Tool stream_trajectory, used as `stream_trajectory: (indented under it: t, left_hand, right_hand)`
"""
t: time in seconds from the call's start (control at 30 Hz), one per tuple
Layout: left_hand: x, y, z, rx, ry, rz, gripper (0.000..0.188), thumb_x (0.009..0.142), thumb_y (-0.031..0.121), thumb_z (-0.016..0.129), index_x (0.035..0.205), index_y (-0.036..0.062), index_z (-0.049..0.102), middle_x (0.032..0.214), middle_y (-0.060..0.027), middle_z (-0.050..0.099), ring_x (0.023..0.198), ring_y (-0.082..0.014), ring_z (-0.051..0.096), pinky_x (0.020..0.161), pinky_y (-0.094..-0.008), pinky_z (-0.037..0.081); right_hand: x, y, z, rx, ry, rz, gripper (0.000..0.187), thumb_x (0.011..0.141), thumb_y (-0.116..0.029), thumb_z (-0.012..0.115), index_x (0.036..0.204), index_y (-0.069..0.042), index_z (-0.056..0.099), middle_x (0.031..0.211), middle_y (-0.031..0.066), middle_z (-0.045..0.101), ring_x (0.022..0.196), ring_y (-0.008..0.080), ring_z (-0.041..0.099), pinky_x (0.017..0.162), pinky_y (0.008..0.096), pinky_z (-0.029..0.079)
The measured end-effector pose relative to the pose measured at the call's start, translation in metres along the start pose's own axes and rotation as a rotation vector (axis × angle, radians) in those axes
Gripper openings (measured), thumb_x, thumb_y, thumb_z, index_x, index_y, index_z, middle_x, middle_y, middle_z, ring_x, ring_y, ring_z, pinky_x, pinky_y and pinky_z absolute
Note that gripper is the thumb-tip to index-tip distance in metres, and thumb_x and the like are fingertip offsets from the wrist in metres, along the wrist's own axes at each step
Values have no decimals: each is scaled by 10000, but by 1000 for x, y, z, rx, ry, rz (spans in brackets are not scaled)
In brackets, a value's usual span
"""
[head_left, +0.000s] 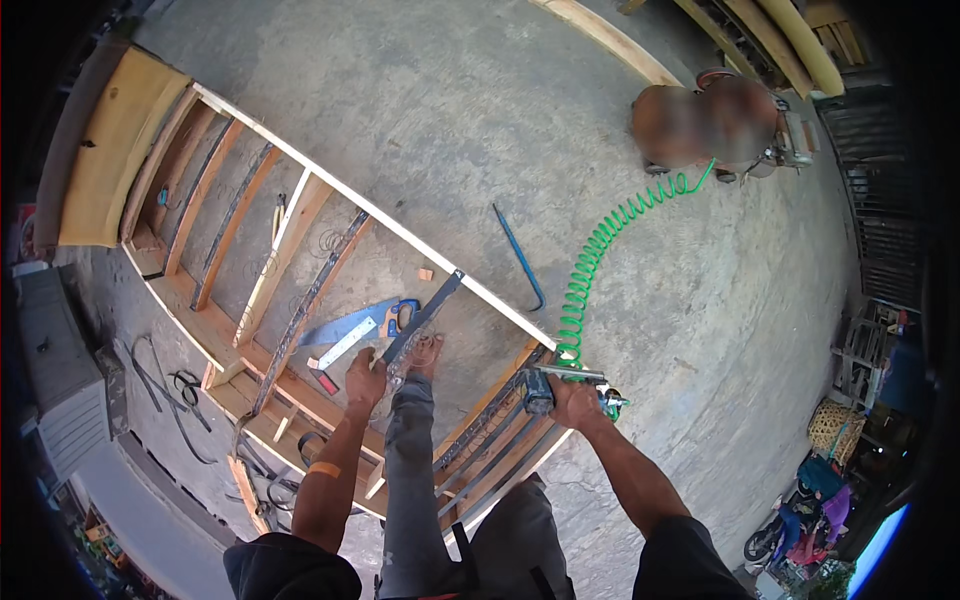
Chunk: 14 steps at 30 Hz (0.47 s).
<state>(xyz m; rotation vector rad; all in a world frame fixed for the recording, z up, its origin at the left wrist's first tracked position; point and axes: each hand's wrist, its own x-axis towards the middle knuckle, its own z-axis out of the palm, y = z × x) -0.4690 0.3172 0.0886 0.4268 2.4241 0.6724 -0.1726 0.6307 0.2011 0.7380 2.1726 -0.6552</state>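
Note:
My left hand [366, 383] is closed on the lower end of a black webbing strap [424, 318], whose far end lies on the pale top rail of a wooden frame [300, 157]. My right hand [577, 402] grips a pneumatic staple gun [541, 392] with a dark blue body at the frame's near right corner. A green coiled air hose [590, 265] runs from beside the gun. Several black straps cross the frame, one of them [318, 276] with coil springs [335, 240] along it. One of my feet stands inside the frame beside the left hand.
Inside the frame lie a handsaw [403, 315], a try square [346, 342] and a small wood block [426, 274]. A blue pry bar [518, 258] rests on the concrete beyond. An air compressor [655, 125] stands far right, near long boards [610, 40]. Loose black straps [160, 385] lie left.

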Motion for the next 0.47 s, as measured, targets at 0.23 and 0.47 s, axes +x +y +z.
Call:
stream_trajectory:
  t: [0.23,0.47]
  left_hand:
    - [-157,-15,-32,343,-203,-145,320,979,280,501,1167,61,638,1204,-222,693,1093,-409,659,999,-530,484]
    - [-101,126,157,908,-4,459,361,1058,339,406,1353,171,526,1368,-171,625,1243,-374,591,1038,-621,423]
  right_hand:
    - [-241,128,114,291,-152,252,655,796,-431,697,1383,-181,553,1265,259,671,1176,438,652,994,548,520]
    - [-264,202,210,357,96,213,860,845,-346,658,1578,-63,307,1493,304,493,1373,479,493,1145,597,376]
